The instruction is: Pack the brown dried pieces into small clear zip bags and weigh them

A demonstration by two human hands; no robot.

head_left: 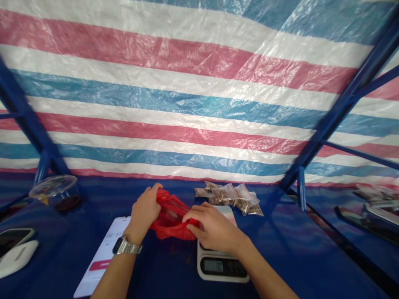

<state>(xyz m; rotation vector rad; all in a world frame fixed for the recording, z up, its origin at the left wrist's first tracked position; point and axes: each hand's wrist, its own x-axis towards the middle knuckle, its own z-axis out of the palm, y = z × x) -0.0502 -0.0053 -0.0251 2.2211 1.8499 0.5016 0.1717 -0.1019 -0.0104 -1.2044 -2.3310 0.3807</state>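
Observation:
My left hand [145, 211], with a metal wristwatch [126, 246] on the wrist, grips the upper edge of a crumpled red plastic bag [171, 218]. My right hand [212, 228] holds the bag's other side and spreads it, with the fingers pressed on the red film. That hand hangs over a white digital kitchen scale [221, 259], hiding most of its platform. Behind the scale lies a heap of small clear zip bags [230, 199] filled with brown dried pieces. The bag's inside is only partly visible.
A white tablet or phone [101, 257] showing a timer lies under my left forearm. At the left edge are a dark phone [12, 240], a white pouch [18, 258] and a glass dish [52, 187]. The blue table [62, 241] stands before a striped tarp on a blue metal frame [343, 108].

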